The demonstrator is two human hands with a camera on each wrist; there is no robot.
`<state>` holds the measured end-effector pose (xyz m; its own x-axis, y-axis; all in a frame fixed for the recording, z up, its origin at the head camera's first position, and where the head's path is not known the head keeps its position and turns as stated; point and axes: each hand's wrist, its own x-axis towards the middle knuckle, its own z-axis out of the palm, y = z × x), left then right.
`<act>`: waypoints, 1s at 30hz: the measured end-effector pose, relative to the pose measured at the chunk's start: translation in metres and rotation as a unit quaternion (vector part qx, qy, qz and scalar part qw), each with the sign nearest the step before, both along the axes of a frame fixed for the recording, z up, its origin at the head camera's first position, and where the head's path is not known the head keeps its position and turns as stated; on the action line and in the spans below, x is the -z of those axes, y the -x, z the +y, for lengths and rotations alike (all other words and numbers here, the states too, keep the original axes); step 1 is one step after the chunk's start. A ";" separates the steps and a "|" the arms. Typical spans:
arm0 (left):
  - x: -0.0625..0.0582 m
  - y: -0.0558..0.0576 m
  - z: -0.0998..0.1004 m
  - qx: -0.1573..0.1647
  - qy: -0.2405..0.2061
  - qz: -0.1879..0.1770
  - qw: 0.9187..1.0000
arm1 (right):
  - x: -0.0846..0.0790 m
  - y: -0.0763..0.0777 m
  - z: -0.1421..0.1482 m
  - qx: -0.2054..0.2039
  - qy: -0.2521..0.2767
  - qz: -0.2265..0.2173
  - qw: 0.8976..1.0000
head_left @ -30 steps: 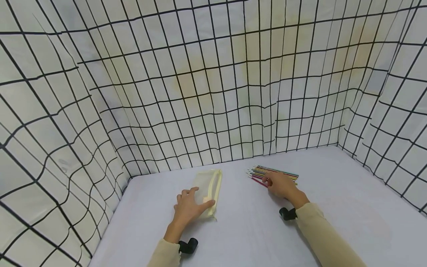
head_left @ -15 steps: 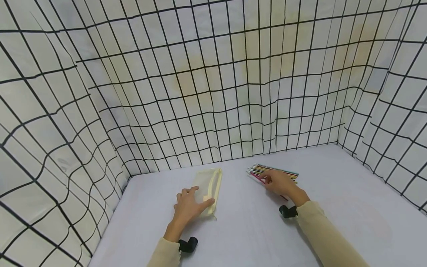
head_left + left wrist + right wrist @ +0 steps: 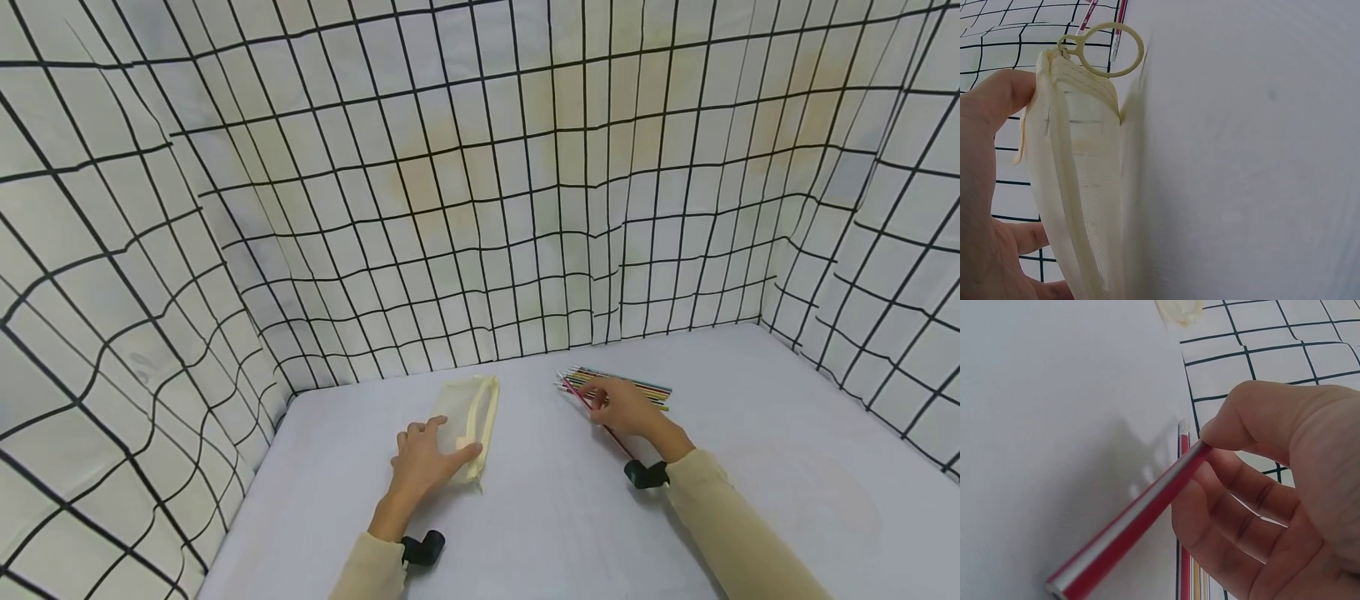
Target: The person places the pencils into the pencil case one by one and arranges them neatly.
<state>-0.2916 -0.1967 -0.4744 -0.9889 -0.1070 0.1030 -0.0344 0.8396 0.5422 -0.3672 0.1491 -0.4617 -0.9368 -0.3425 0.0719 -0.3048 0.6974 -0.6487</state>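
A pale yellow mesh zipper pouch (image 3: 457, 417) lies on the white table at left centre. My left hand (image 3: 424, 463) rests on its near part, thumb at the zipper side and fingers spread over the mesh. In the left wrist view, the thumb touches the pouch (image 3: 1079, 187) near its ring pull (image 3: 1138, 53). To the right, my right hand (image 3: 626, 410) pinches a red pencil with silver stripes (image 3: 618, 442) between thumb and fingers. The right wrist view shows this pencil (image 3: 1129, 525) slanting over the table, its near end toward the camera.
Several coloured pencils (image 3: 651, 389) lie in a bundle beyond the right hand, which partly covers them. White cloth walls with a black grid (image 3: 510, 250) stand behind and beside the white table (image 3: 540, 517). Each wrist wears a small black camera (image 3: 423, 550).
The red pencil, lying by the bundle earlier, has been picked up and swung, its near end now toward the right wrist. The left hand and pouch have hardly moved.
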 end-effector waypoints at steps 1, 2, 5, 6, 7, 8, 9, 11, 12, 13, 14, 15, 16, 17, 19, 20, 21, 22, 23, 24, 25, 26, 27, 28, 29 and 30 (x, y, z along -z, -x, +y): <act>0.000 0.000 0.000 -0.001 0.002 0.000 1.000 | 0.000 0.000 0.000 0.001 0.002 -0.001 1.000; 0.000 0.000 0.000 -0.001 0.003 0.000 1.000 | -0.001 0.000 -0.001 0.002 0.005 -0.003 1.000; 0.000 -0.002 0.001 0.000 0.008 0.001 1.000 | 0.000 -0.001 -0.002 0.004 0.007 -0.005 1.000; 0.000 -0.002 0.001 0.000 0.009 0.000 1.000 | 0.000 -0.001 -0.003 0.004 0.008 -0.005 1.000; 0.000 -0.003 0.001 0.000 0.009 0.000 1.000 | 0.000 -0.001 -0.003 0.005 0.007 -0.005 1.000; 0.000 -0.003 0.001 0.000 0.008 -0.001 1.000 | 0.000 -0.001 -0.003 0.006 0.007 -0.005 1.000; 0.000 -0.003 0.001 0.000 0.007 -0.001 1.000 | 0.001 -0.001 -0.004 0.006 0.006 -0.004 1.000; 0.000 -0.004 0.000 0.000 0.006 -0.004 1.000 | 0.001 -0.001 -0.004 0.007 0.007 -0.004 1.000; 0.000 -0.004 0.000 0.001 0.005 -0.005 1.000 | 0.001 -0.001 -0.004 0.007 0.009 -0.004 1.000; 0.000 -0.004 0.000 0.001 0.005 -0.005 1.000 | 0.001 -0.001 -0.004 0.007 0.009 -0.004 1.000; 0.000 -0.003 0.000 0.002 0.007 -0.005 1.000 | 0.001 -0.001 -0.004 0.006 0.011 -0.004 1.000; 0.001 -0.003 -0.001 0.002 0.006 -0.006 1.000 | 0.001 -0.001 -0.005 0.007 0.013 -0.006 1.000; 0.001 -0.002 -0.001 0.002 0.004 -0.008 1.000 | 0.001 -0.001 -0.005 0.007 0.014 -0.007 1.000; 0.001 -0.002 -0.001 0.002 0.003 -0.009 1.000 | 0.000 -0.001 -0.005 0.007 0.015 -0.008 1.000; 0.003 0.000 -0.001 0.003 0.000 -0.014 1.000 | 0.000 -0.001 -0.005 0.006 0.018 -0.012 1.000; 0.003 0.000 -0.002 0.002 -0.002 -0.016 1.000 | 0.000 -0.002 -0.006 0.007 0.019 -0.015 1.000; 0.004 0.000 -0.002 0.001 -0.005 -0.018 1.000 | -0.001 -0.002 -0.007 0.007 0.020 -0.017 1.000; 0.004 0.001 -0.002 0.000 -0.006 -0.020 1.000 | -0.001 -0.002 -0.007 0.007 0.019 -0.018 1.000; 0.005 0.001 -0.002 0.000 -0.007 -0.021 1.000 | -0.001 -0.003 -0.007 0.007 0.019 -0.019 1.000; 0.005 0.001 -0.002 -0.001 -0.010 -0.022 1.000 | -0.001 -0.003 -0.008 0.008 0.019 -0.021 1.000; 0.006 0.001 -0.002 -0.002 -0.012 -0.021 1.000 | -0.001 -0.003 -0.008 0.007 0.019 -0.020 1.000; 0.006 0.001 -0.002 -0.003 -0.015 -0.020 1.000 | -0.002 -0.003 -0.009 0.007 0.020 -0.021 1.000; 0.006 0.001 -0.002 -0.004 -0.017 -0.020 1.000 | -0.002 -0.003 -0.009 0.006 0.022 -0.021 1.000; 0.006 0.000 -0.002 -0.005 -0.021 -0.019 1.000 | -0.002 -0.003 -0.010 0.004 0.023 -0.020 1.000; 0.006 0.000 -0.002 -0.007 -0.024 -0.018 1.000 | -0.002 -0.003 -0.010 0.002 0.028 -0.021 0.999; 0.006 0.000 -0.002 -0.008 -0.028 -0.017 0.999 | -0.001 -0.003 -0.011 -0.001 0.033 -0.024 0.999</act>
<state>-0.2919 -0.1986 -0.4802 -0.9898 -0.1276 0.0630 -0.0667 0.8071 0.5867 -0.3642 0.1382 -0.4604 -0.9391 -0.3400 0.0505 -0.2740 0.6515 -0.7074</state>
